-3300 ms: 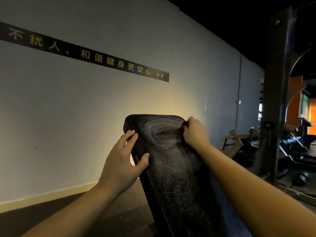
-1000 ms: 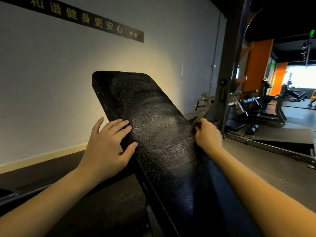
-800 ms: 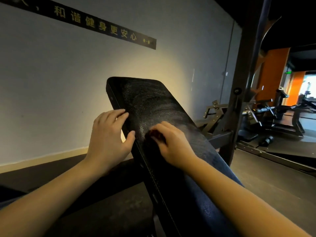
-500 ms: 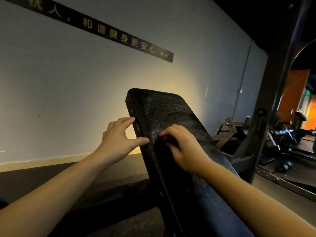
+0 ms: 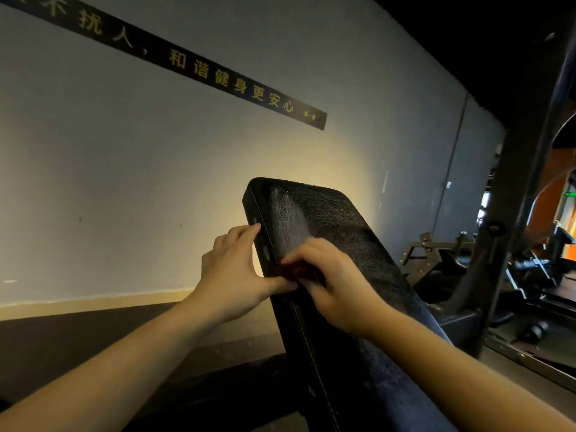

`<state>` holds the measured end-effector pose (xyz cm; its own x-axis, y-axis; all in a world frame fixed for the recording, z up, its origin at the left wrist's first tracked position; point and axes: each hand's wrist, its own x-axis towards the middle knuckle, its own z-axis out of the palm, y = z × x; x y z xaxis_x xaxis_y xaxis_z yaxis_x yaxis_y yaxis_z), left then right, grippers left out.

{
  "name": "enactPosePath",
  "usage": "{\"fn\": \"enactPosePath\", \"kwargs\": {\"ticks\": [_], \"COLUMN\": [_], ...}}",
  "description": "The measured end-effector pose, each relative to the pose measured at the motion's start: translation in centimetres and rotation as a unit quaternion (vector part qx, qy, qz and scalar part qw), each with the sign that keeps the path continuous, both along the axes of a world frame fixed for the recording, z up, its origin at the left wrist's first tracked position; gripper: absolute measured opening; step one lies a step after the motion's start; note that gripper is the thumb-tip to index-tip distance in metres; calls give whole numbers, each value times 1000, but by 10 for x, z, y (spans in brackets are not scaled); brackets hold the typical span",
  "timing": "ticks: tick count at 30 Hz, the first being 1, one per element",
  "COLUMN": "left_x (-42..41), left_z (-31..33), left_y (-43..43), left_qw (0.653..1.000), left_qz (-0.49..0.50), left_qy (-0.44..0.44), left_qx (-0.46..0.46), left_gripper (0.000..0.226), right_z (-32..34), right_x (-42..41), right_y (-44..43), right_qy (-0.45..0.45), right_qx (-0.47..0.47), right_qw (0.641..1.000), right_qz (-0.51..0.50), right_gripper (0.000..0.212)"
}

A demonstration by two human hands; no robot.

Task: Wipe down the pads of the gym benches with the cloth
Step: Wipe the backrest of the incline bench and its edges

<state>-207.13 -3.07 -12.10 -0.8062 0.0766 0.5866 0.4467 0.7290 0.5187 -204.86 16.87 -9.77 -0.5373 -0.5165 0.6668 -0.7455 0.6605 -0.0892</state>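
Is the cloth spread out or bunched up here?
Bunched up: the cloth shows only as a small dark-red wad under the right hand on the pad.

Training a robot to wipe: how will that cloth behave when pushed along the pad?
Probably floppy and light: the cloth is bunched small under the right hand's curled fingers. It may drag on the pad's grainy surface.

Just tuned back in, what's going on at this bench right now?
A person is wiping an inclined black bench pad that stands by a grey wall. The right hand presses a dark reddish cloth against the pad near its left edge. The left hand grips that same edge, fingers behind it and thumb on the front, steadying it. Streaky wipe marks show on the pad's upper part. The lower part is too dark to judge.
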Motion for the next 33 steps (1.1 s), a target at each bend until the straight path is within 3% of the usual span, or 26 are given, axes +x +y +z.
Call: {"fn": "enactPosePath", "kwargs": {"ticks": [4,13,18,21,23,25,27,29,31,33], "left_x": [2,4,5,2,-1,-3,-3,-4,-4,-6], "left_z": [-5,-4,18,23,24,24,24,23,21,20], "left_y": [3,3,2,2,1,-1,-3,-3,-4,-5], "left_qw": [999,999,990,985,983,981,980,979,980,982], "left_qz": [-31,5,-6,-13,-12,-5,-1,0,-4,-11], "left_qy": [-14,-11,-26,-42,-42,-34,-30,-20,-25,-30], "left_qx": [-21,-50,-137,-167,-180,-190,-199,-201,-199,-189], "left_gripper": [135,137,142,145,147,148,149,152,157,160], "right_z": [-4,113,87,63,61,65,61,48,37,31], "right_x": [6,-143,-153,-137,-132,-125,-110,-90,-82,-78], "right_y": [14,-69,32,80,58,3,-53,-71,-37,26], "right_qy": [-4,37,-29,-73,-53,-17,34,83,85,26], "right_qx": [2,-23,-124,-212,-234,-224,-154,-66,-46,-82], "right_qw": [1000,985,928,886,894,926,967,986,987,965], "right_qz": [-2,-167,-351,-406,-379,-304,-199,-126,-130,-248], "right_gripper": [33,29,32,27,25,26,29,33,36,36]}}
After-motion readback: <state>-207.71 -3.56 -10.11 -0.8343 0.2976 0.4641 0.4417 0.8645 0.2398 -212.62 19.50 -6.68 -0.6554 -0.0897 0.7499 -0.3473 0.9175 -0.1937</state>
